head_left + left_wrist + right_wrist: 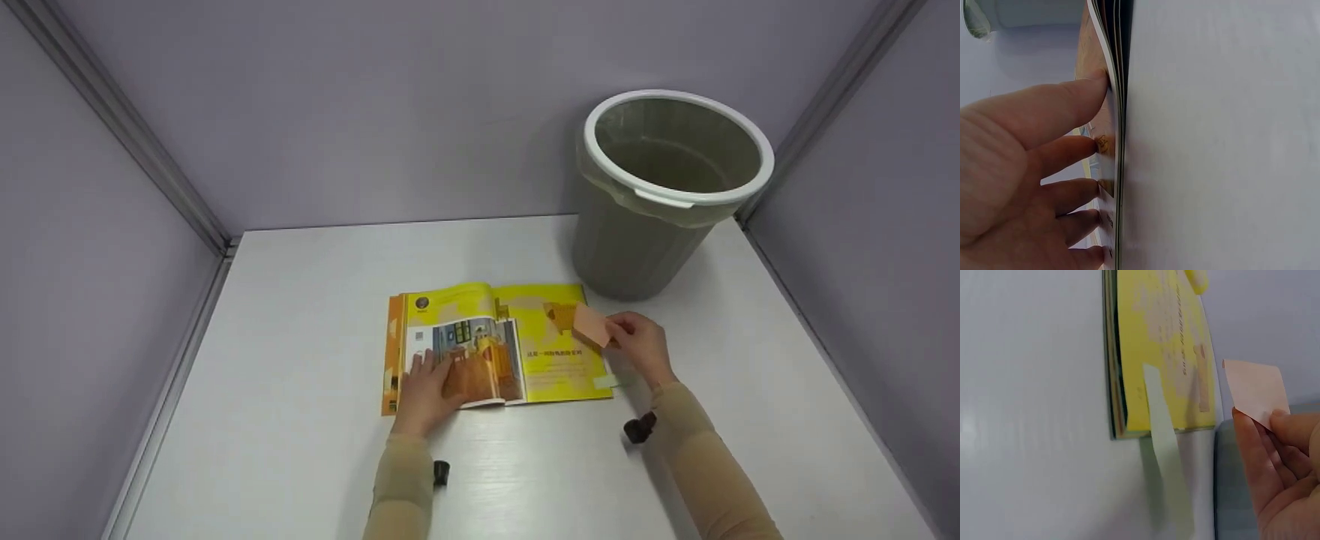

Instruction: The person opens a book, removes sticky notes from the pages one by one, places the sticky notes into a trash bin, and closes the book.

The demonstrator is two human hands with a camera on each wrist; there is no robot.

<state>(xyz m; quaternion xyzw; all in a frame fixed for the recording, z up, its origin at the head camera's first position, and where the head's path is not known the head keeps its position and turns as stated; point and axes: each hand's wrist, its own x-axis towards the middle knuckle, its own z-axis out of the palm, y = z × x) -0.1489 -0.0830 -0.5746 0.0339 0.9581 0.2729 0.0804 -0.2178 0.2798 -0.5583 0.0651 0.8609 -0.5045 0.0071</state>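
An open magazine [555, 379] with yellow pages lies on the white table. My left hand [427, 394] rests on its left page, fingers spread over a picture of a room; in the left wrist view the fingertips [1098, 84] press the page near its lower edge. Between thumb and fingers my right hand [641, 345] pinches a small pink sticky note [592, 325], held up over the right page's outer edge. A pale green paper strip [1163, 439] is stuck to that page and juts out past its edge.
A grey trash bin [630, 247] with a white rim and a clear liner stands at the back right of the table [300, 337]. Panel walls [375, 112] enclose the back and both sides. Black wrist cameras [639, 429] sit at both wrists.
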